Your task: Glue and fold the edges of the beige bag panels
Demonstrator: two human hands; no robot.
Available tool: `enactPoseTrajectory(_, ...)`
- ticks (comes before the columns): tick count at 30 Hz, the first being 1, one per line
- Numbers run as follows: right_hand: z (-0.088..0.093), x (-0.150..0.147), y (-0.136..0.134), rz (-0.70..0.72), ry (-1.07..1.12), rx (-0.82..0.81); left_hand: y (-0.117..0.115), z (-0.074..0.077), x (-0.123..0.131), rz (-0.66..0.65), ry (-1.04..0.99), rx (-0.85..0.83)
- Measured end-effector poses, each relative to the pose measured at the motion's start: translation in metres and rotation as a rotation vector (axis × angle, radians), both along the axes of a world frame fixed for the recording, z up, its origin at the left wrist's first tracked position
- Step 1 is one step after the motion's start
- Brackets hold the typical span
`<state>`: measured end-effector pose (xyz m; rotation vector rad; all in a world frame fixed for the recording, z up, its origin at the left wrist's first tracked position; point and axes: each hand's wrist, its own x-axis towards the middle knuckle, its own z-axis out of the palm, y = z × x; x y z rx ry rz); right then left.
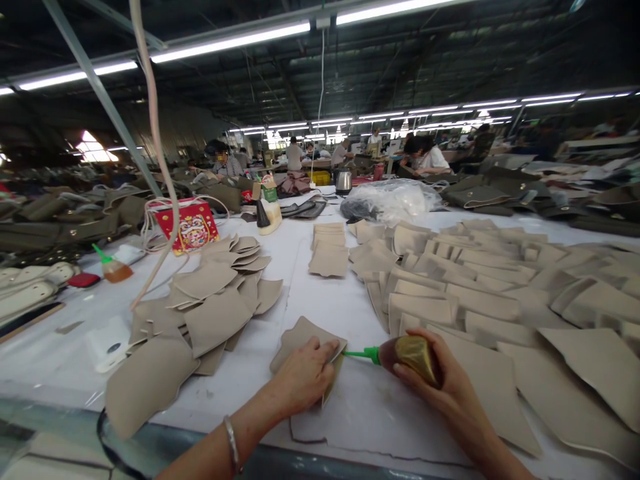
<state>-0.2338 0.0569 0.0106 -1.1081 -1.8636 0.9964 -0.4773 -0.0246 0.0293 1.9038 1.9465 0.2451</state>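
Note:
My left hand [303, 377] presses fingers-down on a beige leather piece [295, 337] lying on the white table [330, 300], its fingers curled over the piece's right edge. My right hand [440, 383] is wrapped round a squeeze bottle of brownish glue [410, 353]. The bottle's green nozzle [361, 355] points left and touches the edge of the piece right beside my left fingers. A metal bangle sits on my left wrist.
A pile of cut beige pieces [210, 307] lies to the left, and many more [475, 293] are spread overlapping to the right. A small stack [329, 250] sits behind. Another glue bottle [113, 267], a red pouch [190, 227] and a hanging hose [157, 167] are at left. People work at far tables.

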Motion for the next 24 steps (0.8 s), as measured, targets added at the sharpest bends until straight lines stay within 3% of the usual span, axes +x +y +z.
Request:
enactPoseTrajectory(6,-0.006,0.0,-0.028,0.11,0.066,-0.193,0.0,0.001,0.001,0.02,-0.027,-0.015)
enactPoseTrajectory(14,0.001,-0.006,-0.032,-0.006,0.109,-0.2,-0.001,-0.002,0.002,0.053,-0.075,-0.01)
enactPoseTrajectory(18,-0.001,-0.007,-0.04,0.008,0.185,-0.3,0.0,-0.003,0.003,0.073,-0.06,-0.01)
enactPoseTrajectory(21,-0.002,-0.007,-0.039,0.001,0.362,-0.465,0.001,-0.005,0.001,0.085,-0.107,-0.002)
enactPoseTrajectory(24,-0.002,-0.004,-0.032,-0.034,0.693,-0.765,0.002,-0.004,-0.009,0.142,-0.211,0.043)
